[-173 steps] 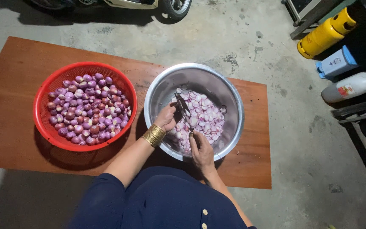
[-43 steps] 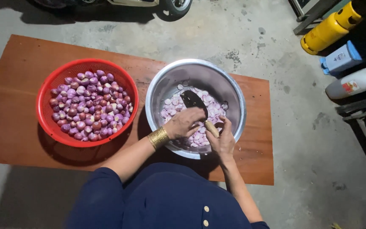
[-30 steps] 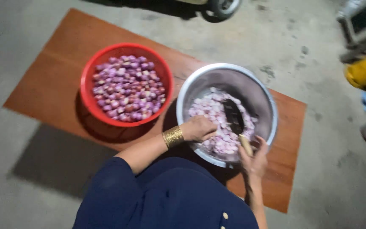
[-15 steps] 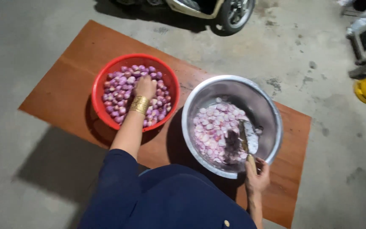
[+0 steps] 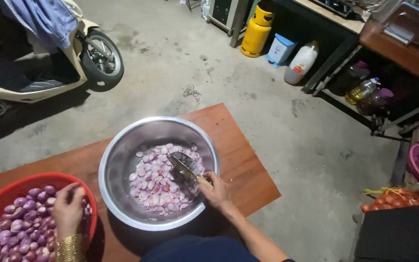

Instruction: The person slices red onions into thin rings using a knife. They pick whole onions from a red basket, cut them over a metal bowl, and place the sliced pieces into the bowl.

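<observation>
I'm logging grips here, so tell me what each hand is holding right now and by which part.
The right hand holds the slicer by its handle end. The left hand rests on the shallots; a grip cannot be told.

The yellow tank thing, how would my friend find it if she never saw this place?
Start at the wooden board on the concrete floor and look up toward the dark shelves along the far wall. Three containers stand there in a row; the gas cylinder is the leftmost, beside a small blue bin and a white jug. It alone is bright yellow and rounded.
</observation>
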